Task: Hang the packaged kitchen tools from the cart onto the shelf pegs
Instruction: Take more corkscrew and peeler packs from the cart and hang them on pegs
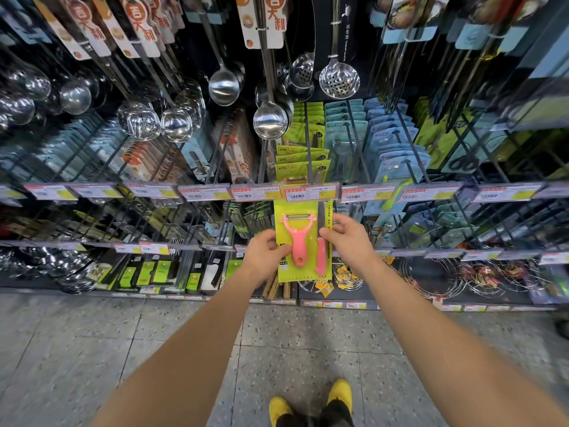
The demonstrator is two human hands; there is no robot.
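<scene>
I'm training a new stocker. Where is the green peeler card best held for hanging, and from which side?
Pinch the green card at both long side edges around mid-height, left hand from the left and right hand from the right. The card is flat and upright, the pink peeler sits at its centre, and its top must stay free for the peg.

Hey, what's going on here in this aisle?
A person stands at a store shelf of hanging kitchen tools, holding a green package with a pink peeler and a pink knife. The left hand pinches its left edge, the right hand its right edge. Its top sits behind the price label strip, under matching green packs; whether it is hooked on cannot be seen.
</scene>
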